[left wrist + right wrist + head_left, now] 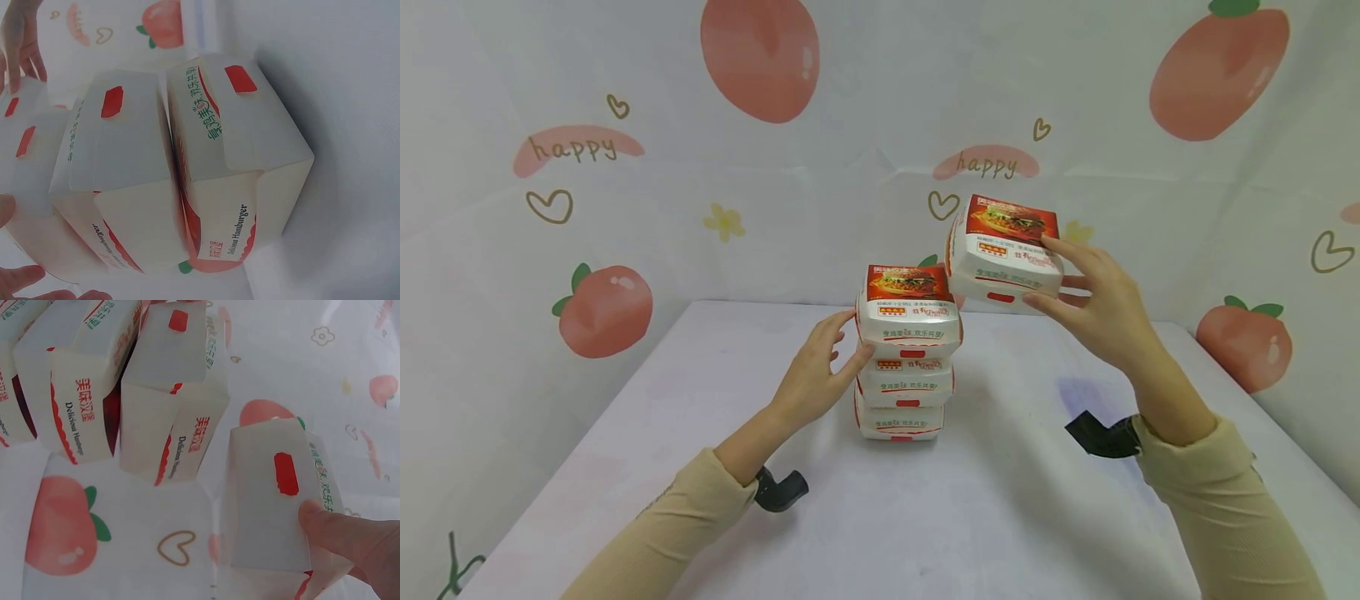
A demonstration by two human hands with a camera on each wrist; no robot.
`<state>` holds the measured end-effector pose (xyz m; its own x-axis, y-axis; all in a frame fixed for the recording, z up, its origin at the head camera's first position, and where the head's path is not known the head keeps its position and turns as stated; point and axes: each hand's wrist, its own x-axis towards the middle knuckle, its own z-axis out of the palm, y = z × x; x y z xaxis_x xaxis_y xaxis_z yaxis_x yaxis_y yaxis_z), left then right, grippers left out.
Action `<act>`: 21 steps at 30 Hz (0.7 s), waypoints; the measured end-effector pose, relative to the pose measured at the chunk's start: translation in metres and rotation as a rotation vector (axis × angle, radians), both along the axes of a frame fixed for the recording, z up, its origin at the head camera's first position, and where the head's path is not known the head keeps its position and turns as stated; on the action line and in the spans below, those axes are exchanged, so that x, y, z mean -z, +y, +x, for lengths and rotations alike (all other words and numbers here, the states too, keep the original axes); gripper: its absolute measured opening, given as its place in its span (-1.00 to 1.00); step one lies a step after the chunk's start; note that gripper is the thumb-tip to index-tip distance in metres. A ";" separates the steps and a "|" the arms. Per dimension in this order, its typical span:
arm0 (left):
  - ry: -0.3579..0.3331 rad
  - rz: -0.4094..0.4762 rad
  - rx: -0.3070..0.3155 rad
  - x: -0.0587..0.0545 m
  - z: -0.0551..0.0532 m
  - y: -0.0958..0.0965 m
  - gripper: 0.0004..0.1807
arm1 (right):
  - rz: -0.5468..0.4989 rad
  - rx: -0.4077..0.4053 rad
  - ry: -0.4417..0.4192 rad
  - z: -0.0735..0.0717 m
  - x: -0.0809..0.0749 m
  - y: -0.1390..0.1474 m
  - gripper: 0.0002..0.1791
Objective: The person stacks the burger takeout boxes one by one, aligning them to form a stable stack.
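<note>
Three white burger boxes with red printed lids stand in a stack on the table. My left hand (pixel 808 379) is at the left side of the top burger box (pixel 913 321), thumb by its front corner and fingers along its side. Beneath it sit the middle burger box (pixel 917 385) and the bottom burger box (pixel 901 423); the left wrist view shows both from close by. My right hand (pixel 1101 304) grips another burger box (pixel 1000 258) by its right side, raised and slightly tilted, just above and right of the stack. Its thumb (pixel 331 528) presses the front near the red tab.
A pale table (pixel 880 517) carries the stack. Behind it hangs a light backdrop (pixel 850 183) printed with peaches, hearts and the word happy. Dark wrist attachments (pixel 1105 435) stick out from both sleeves.
</note>
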<state>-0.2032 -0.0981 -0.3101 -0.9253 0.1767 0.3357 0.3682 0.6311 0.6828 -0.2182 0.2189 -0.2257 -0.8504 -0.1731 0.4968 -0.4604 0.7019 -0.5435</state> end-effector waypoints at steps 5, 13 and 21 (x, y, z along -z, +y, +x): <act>0.004 0.002 0.003 -0.001 0.000 0.000 -0.35 | 0.015 -0.017 0.001 0.000 -0.004 -0.005 -0.24; 0.003 0.005 0.002 -0.001 0.000 0.000 -0.34 | 0.005 -0.083 0.042 0.000 -0.008 -0.014 -0.26; -0.001 0.007 0.008 -0.001 0.000 0.000 -0.34 | 0.002 -0.095 -0.011 -0.003 -0.010 -0.023 -0.25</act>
<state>-0.2031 -0.0982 -0.3089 -0.9241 0.1816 0.3362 0.3726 0.6234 0.6874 -0.2216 0.1962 -0.2154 -0.8358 -0.2537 0.4869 -0.5185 0.6564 -0.5480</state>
